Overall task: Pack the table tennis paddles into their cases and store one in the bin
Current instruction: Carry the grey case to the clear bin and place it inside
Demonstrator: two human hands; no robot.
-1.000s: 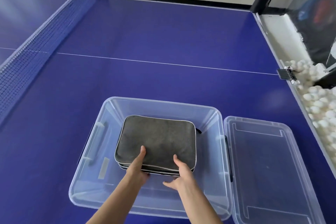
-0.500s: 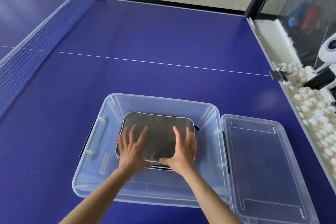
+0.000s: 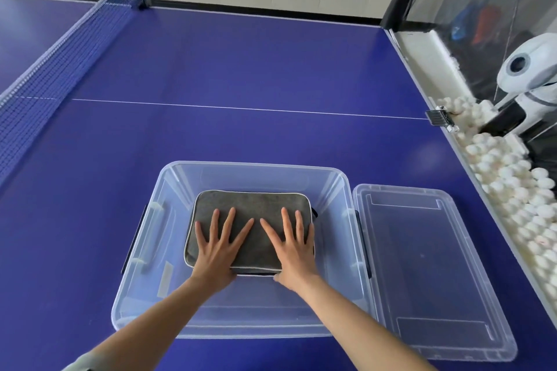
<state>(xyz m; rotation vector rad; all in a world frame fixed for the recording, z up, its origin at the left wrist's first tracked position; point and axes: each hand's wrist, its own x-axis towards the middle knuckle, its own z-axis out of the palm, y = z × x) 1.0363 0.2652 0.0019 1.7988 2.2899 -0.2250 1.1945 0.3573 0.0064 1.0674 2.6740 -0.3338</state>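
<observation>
A grey paddle case with a pale zip edge lies flat inside the clear plastic bin on the blue table. A second dark edge shows under its near side, so it may rest on another case. My left hand lies palm down on the case's left half, fingers spread. My right hand lies palm down on its right half, fingers spread, thumb over the near edge. Neither hand grips anything. No paddle is visible.
The bin's clear lid lies flat right of the bin. The net runs along the left. Past the table's right edge a trough holds several white balls, with a white ball machine behind.
Both hands have let go of the case's near edge and moved onto its top, fingers spread flat. The case has settled lower in the bin.
</observation>
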